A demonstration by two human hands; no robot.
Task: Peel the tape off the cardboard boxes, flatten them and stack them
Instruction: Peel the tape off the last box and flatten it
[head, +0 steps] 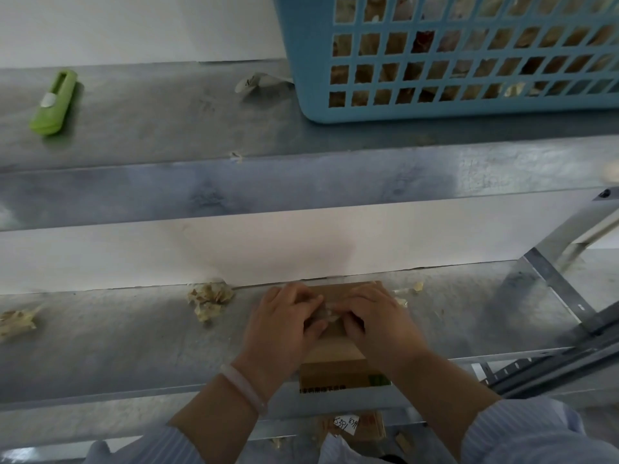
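While both hands press down together, one brown cardboard box [338, 346] lies flat under them on the grey metal desk [134, 346]. Left hand [284, 316] and right hand [371, 316] pinch one crinkled clear tape strip [326, 314] between their fingertips. One pale bracelet [243, 386] rings the left wrist. Left of the left hand: two crumpled tape wads [209, 298], [16, 321]. Far above the hands, on the upper shelf [167, 128]: one green plastic cutter [55, 102], one blue lattice basket [452, 55], one white scrap [251, 83].
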